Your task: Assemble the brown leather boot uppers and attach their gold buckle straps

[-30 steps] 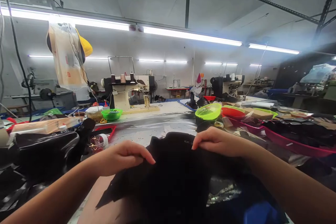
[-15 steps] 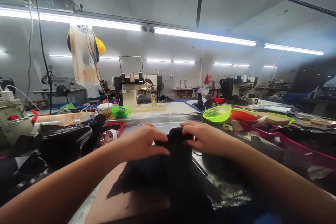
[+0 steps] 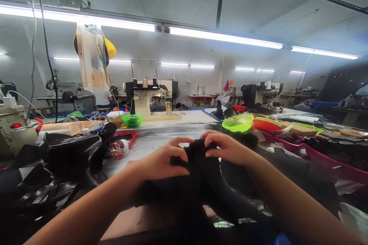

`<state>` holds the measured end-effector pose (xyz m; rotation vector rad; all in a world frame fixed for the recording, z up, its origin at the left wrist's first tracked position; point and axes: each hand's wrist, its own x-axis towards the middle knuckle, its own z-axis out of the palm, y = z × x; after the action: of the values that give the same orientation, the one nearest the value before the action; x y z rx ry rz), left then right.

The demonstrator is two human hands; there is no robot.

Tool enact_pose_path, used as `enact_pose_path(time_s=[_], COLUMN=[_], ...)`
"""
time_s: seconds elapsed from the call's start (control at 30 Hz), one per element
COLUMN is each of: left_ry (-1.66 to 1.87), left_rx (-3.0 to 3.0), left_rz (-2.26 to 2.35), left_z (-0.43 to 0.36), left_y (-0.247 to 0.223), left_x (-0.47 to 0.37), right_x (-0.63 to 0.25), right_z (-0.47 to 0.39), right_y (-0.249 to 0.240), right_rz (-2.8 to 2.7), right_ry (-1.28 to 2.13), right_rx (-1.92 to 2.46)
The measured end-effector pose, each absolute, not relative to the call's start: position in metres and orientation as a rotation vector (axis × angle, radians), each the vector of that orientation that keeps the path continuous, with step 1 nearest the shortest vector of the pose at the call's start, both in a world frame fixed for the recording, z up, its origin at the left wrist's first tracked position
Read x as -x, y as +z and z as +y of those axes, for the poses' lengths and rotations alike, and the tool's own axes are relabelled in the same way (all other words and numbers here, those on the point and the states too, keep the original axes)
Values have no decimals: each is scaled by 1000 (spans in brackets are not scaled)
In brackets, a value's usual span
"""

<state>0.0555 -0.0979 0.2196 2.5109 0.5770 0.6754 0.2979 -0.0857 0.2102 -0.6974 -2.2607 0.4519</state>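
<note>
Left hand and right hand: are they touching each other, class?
Apart: the head view shows black cloth between the fingertips of the left hand and those of the right hand.

On our pale counter we see a red tray, a green bowl, glossy black pieces at left and a magenta tub at right.

The black material is blurred, its lower end cut off by the bottom edge.
</note>
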Motion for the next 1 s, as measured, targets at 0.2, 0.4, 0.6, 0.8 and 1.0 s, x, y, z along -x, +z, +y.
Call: enact_pose_path(time_s=[0.2,0.4,0.6,0.8,1.0], left_ry=[886,1042,937,959,816], left_rx=[-2237,-2119,-2011,-1344,-1616], left_rz=[973,1082,966,616,823], left_z=[-91,-95,-126,-151,-151], left_y=[194,180,142,61,58], left_x=[-72,-78,-69,-83,-109], right_x=[-265,-263,-271,-274,-271], right_z=[-103,-104,-136,-170,-175], right_y=[183,150,119,89,97], right_rz=[-1932,-1791,-2036,-1742,-1193], right_ry=[206,962,847,592,679], right_rx=[745,870,1004,1183,1330])
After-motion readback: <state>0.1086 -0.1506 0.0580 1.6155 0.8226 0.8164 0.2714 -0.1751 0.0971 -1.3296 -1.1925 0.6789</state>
